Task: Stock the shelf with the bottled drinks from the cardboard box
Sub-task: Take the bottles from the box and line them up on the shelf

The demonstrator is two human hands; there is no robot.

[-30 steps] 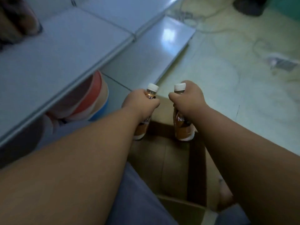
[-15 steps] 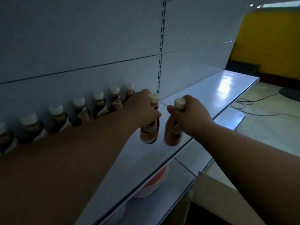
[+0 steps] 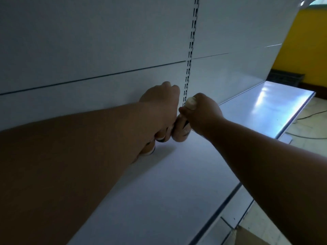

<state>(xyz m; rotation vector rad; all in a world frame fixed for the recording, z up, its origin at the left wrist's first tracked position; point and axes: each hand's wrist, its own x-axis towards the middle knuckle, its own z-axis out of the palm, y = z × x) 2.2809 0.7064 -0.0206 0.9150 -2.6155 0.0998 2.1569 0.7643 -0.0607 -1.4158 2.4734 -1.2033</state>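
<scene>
My left hand (image 3: pixel 160 106) is wrapped over a brown drink bottle (image 3: pixel 163 137), of which only the lower part shows under my fingers, low above the white shelf board (image 3: pixel 177 174) near the back panel. Just to its right, my right hand (image 3: pixel 203 110) grips a second brown bottle (image 3: pixel 182 131) by its neck, with the white cap (image 3: pixel 190 103) showing. The two bottles nearly touch. My left forearm hides the row of bottles to the left. A corner of the cardboard box (image 3: pixel 247 236) shows at the bottom right.
A slotted upright (image 3: pixel 190 59) runs down the white back panel just behind my hands. The shelf board continues to the right (image 3: pixel 265 106). A lower shelf edge (image 3: pixel 235 209) and pale floor with cables (image 3: pixel 309 124) lie at the right, and a yellow wall (image 3: pixel 309 41) beyond.
Both hands carried the bottles up from over the box, then further back over the shelf toward the back panel. My view swung up from the floor to the shelving.
</scene>
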